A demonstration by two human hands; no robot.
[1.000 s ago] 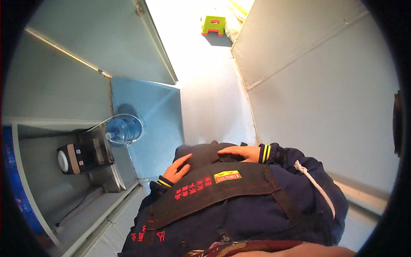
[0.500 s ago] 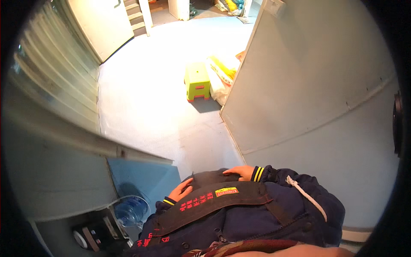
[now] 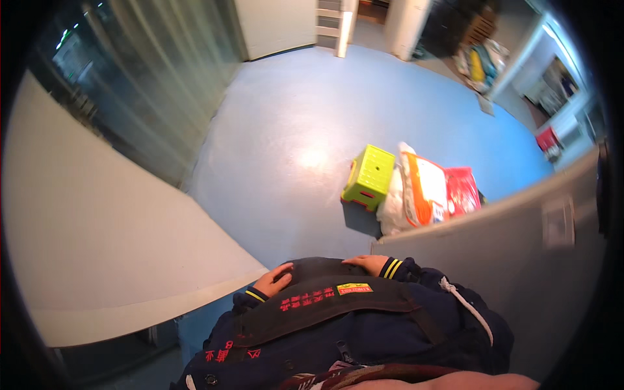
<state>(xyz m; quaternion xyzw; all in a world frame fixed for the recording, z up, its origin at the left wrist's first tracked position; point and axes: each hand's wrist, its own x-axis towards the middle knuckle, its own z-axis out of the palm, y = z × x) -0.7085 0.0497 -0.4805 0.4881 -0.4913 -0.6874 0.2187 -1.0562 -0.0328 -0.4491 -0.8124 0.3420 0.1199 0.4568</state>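
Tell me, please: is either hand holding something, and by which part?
Nothing appears held; the left hand and the right hand both rest against the dark apron.

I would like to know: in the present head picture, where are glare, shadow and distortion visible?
Head view: whitish glare sits on the glossy blue floor; a shadow lies beside the lime-green boxy plastic stool. Same head view: the grey flat panel at right shows a bent upper edge; black corners frame everything; the bare left hand and bare right hand have readable outlines.
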